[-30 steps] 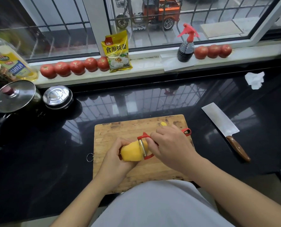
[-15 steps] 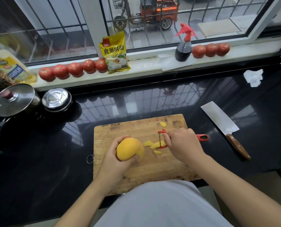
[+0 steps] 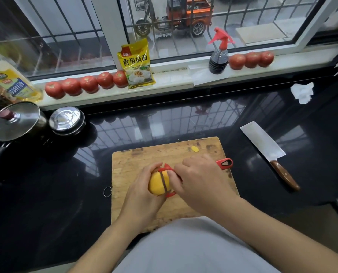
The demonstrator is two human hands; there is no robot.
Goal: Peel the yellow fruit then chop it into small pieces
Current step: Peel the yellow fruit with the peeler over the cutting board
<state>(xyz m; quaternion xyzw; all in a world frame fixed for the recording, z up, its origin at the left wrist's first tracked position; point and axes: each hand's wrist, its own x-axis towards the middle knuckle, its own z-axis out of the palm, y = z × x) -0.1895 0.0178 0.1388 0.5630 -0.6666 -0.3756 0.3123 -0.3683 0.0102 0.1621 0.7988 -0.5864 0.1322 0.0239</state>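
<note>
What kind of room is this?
Most likely a home kitchen: a wooden cutting board on a black counter, a cleaver beside it, and a lidded pot near the window.

Left hand [image 3: 142, 196] covers the yellow fruit's [image 3: 157, 184] 9 o'clock side; right hand [image 3: 201, 182] hides most of the red peeler's [image 3: 224, 163] handle. Oil bottle [image 3: 10, 85] cut by frame edge at 9 o'clock. Cutting board's [image 3: 136, 164] 6 o'clock edge hidden under grey clothing [image 3: 193, 249].
</note>
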